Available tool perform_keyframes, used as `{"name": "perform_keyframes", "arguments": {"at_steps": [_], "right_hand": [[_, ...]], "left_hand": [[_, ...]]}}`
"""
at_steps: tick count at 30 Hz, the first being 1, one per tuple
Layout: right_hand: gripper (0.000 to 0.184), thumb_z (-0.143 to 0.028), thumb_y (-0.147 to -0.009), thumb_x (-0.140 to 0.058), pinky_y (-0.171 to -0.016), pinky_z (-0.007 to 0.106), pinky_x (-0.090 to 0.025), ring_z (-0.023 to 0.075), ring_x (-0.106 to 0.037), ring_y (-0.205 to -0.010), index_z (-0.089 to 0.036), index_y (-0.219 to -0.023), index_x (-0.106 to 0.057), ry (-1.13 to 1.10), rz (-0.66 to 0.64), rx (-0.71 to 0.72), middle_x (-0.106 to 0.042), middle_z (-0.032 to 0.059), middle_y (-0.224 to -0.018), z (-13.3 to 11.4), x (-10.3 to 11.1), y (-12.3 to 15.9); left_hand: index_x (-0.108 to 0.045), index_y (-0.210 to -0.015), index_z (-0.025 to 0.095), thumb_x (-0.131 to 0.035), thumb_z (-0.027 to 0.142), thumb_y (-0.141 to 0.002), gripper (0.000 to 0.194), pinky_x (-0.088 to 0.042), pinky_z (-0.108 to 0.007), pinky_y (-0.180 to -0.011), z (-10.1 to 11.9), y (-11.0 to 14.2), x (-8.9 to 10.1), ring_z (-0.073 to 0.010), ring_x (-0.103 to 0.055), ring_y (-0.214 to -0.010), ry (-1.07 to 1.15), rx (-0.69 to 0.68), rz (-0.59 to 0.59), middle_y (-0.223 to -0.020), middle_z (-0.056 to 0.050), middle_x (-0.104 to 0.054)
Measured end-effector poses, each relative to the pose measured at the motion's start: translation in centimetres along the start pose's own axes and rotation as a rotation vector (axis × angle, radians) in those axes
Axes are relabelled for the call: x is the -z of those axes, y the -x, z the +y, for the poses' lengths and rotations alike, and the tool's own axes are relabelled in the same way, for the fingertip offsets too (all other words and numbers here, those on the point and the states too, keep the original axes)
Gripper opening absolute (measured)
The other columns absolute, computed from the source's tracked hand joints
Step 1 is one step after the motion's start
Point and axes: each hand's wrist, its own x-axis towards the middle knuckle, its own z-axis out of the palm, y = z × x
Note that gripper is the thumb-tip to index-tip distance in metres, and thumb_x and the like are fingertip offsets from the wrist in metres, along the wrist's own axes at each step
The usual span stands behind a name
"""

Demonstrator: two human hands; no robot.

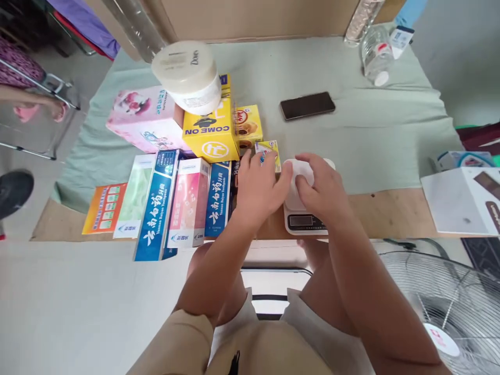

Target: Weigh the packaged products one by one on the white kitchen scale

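Note:
A white digital kitchen scale (300,204) with a dark display lies at the table's front edge. Over it is my right hand (323,185), its thumb and index finger curled about a smooth white object (300,171) on the platform; its kind is unclear. My left hand (258,183) is open, fingers spread, beside the scale. Its fingertips are at a small yellow box (270,150), and its thumb reaches to the white object. Left of that hand stand a blue toothpaste box (219,200) and a pink carton (188,200); a yellow COME ON box (213,138) is behind them.
A large Dove jar (199,86) stands on the yellow box, next to a pink floral box (144,117). Behind the scale lies a phone (308,106). A clear plastic bottle (375,54) is at the back right, a white box (461,200) at the right edge, a fan (449,307) below.

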Motion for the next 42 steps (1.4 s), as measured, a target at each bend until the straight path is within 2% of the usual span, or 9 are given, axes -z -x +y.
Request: {"name": "perform_keyframes", "arguments": {"at_steps": [7,11,15,18,23,32,35,38,42], "right_hand": [[0.057,-0.031,-0.094,-0.049,-0.123,0.066,-0.039,0.041,-0.053,-0.148,-0.019,-0.149,-0.058,0.256,-0.286,-0.002,-0.068,0.0147,-0.149,-0.8,-2.9,-3.1],[0.057,-0.031,-0.097,-0.048,-0.129,0.073,-0.024,0.038,-0.042,-0.158,-0.029,-0.154,-0.053,0.307,-0.275,0.003,-0.066,0.0104,-0.152,-0.4,-4.1,-2.9],[0.051,-0.028,-0.095,-0.051,-0.129,0.07,-0.026,0.0339,-0.048,-0.155,-0.028,-0.145,-0.061,0.194,-0.223,-0.011,-0.069,0.0102,-0.149,-0.4,-3.9,-3.2],[0.051,-0.033,-0.092,-0.058,-0.127,0.067,-0.031,0.0343,-0.047,-0.156,-0.031,-0.143,-0.064,0.096,-0.192,0.004,-0.068,0.0068,-0.151,-0.9,-2.8,-3.1],[0.053,-0.031,-0.09,-0.064,-0.121,0.06,-0.043,0.035,-0.054,-0.151,-0.031,-0.143,-0.067,0.125,-0.13,0.035,-0.074,0.0066,-0.142,-1.5,0.9,-1.6],[0.039,-0.035,-0.088,-0.064,-0.098,0.053,-0.055,0.0353,-0.075,-0.107,-0.03,-0.125,-0.076,0.264,-0.279,-0.088,-0.082,0.0075,-0.109,0.0,7.0,2.0],[0.047,-0.045,-0.088,-0.066,-0.089,0.051,-0.058,0.0342,-0.074,-0.106,-0.031,-0.133,-0.07,0.191,-0.291,-0.159,-0.081,0.0078,-0.117,1.5,7.9,2.3],[0.055,-0.053,-0.09,-0.064,-0.088,0.051,-0.059,0.0344,-0.072,-0.113,-0.029,-0.14,-0.064,0.13,-0.149,-0.212,-0.076,0.0109,-0.132,3.3,8.8,2.2],[0.047,-0.051,-0.092,-0.06,-0.086,0.05,-0.059,0.0331,-0.073,-0.108,-0.027,-0.132,-0.067,0.175,-0.113,-0.396,-0.077,0.0122,-0.123,4.2,9.3,1.8]], "left_hand": [[-0.056,-0.153,0.016,-0.04,0.051,-0.109,0.058,-0.03,-0.061,-0.131,1.2,-1.4,1.2,-0.042,-0.042,-0.158,-0.206,0.148,-0.172,-0.152,-0.02,-0.064],[-0.061,-0.142,0.015,-0.051,0.05,-0.105,0.053,-0.027,-0.063,-0.131,0.1,-1.6,0.0,-0.0427,-0.045,-0.155,0.027,0.127,-0.068,-0.149,-0.022,-0.065],[-0.063,-0.123,0.021,-0.047,0.044,-0.107,0.032,-0.038,-0.054,-0.128,-0.5,-1.5,-0.1,-0.0331,-0.058,-0.142,0.42,0.06,0.079,-0.139,-0.015,-0.07],[-0.057,-0.123,0.024,-0.043,0.043,-0.109,0.028,-0.042,-0.047,-0.126,0.0,-0.7,0.7,-0.0276,-0.059,-0.141,0.646,0.035,0.133,-0.142,-0.012,-0.067],[-0.055,-0.132,0.027,-0.038,0.055,-0.109,0.04,-0.038,-0.043,-0.131,0.9,2.1,1.0,-0.0254,-0.049,-0.154,0.753,-0.068,0.111,-0.156,-0.01,-0.057],[-0.054,-0.139,0.03,-0.043,0.062,-0.105,0.048,-0.045,-0.042,-0.127,2.5,5.1,-1.2,-0.0252,-0.056,-0.148,0.883,-0.079,-0.234,-0.156,-0.007,-0.059],[-0.056,-0.134,0.028,-0.048,0.055,-0.103,0.042,-0.046,-0.044,-0.124,2.3,4.5,-1.7,-0.0261,-0.059,-0.142,0.828,-0.003,-0.234,-0.147,-0.01,-0.064],[-0.06,-0.129,0.025,-0.056,0.046,-0.098,0.038,-0.049,-0.046,-0.118,1.6,4.0,-2.1,-0.0278,-0.061,-0.136,0.673,0.073,-0.119,-0.139,-0.011,-0.067],[-0.064,-0.125,0.023,-0.061,0.04,-0.092,0.037,-0.057,-0.045,-0.104,1.2,3.7,-2.2,-0.0273,-0.068,-0.12,0.507,0.107,-0.121,-0.133,-0.012,-0.07]]}}
